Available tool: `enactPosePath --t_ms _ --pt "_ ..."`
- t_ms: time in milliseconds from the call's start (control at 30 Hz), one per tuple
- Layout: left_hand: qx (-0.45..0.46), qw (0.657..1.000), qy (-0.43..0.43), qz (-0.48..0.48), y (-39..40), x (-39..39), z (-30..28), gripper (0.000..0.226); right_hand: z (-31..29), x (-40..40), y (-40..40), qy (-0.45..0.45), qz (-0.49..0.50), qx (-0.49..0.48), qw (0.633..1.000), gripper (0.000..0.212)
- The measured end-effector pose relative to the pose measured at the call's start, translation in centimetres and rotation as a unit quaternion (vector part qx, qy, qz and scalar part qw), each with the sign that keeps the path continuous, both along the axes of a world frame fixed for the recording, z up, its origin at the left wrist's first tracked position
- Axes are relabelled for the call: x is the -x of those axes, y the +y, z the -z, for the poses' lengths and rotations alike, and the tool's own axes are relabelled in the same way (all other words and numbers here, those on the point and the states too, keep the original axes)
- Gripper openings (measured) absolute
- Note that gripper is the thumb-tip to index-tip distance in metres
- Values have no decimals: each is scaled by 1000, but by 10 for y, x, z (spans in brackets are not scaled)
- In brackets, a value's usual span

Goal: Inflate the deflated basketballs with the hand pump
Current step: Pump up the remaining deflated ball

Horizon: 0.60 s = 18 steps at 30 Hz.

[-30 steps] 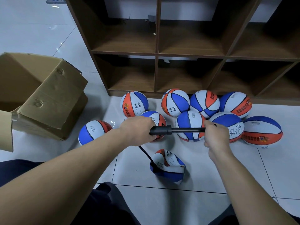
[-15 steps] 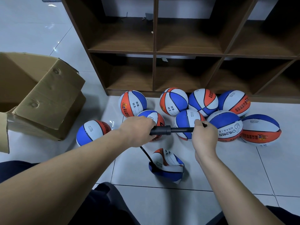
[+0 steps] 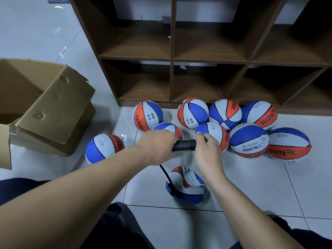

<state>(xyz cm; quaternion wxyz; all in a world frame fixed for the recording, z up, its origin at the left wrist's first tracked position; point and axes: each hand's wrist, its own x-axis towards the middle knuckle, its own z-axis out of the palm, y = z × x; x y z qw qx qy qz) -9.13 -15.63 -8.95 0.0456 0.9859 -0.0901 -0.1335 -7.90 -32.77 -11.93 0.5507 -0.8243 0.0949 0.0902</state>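
A dark wooden shelf (image 3: 172, 58) with open compartments stands on the tiled floor (image 3: 251, 186), and one open cardboard box (image 3: 45, 105) lies to its left. In front of the shelf I count eight round basketballs (image 3: 248, 140). One deflated basketball (image 3: 186, 186), folded and wrinkled, lies nearer the person, between the forearms.

There is one hand pump (image 3: 184, 145), held level above it. The left hand (image 3: 158, 144) grips the black barrel; the right hand (image 3: 206, 150) is curled around the handle end, close against the barrel. One thin black hose (image 3: 166, 174) runs down to the flat ball.

In my judgement, a strong pull could tug the hose and draw the needle out of the valve, because nothing holds this loose ball down.
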Motion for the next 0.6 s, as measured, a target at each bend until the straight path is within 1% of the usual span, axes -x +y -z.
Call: enactPosePath --t_ms 133,267,367,467,533,600 --pt "0 1000 -3 0 0 0 -2 23 1 -2 -1 2 -5 -3 1000 40" --pt "10 1000 3 -1 2 0 -2 22 6 -8 -5 30 -14 -23 999 36" --pt "29 999 17 -3 2 -1 0 20 5 -16 -15 33 -24 -12 999 37" --pt "34 999 39 -13 7 -4 3 21 1 -27 -34 13 4 11 1000 31" --pt "23 998 52 -22 12 -6 5 28 0 -35 -52 12 48 10 999 29" --pt "9 998 54 -27 15 -7 7 34 0 -41 -68 24 88 -4 996 34"
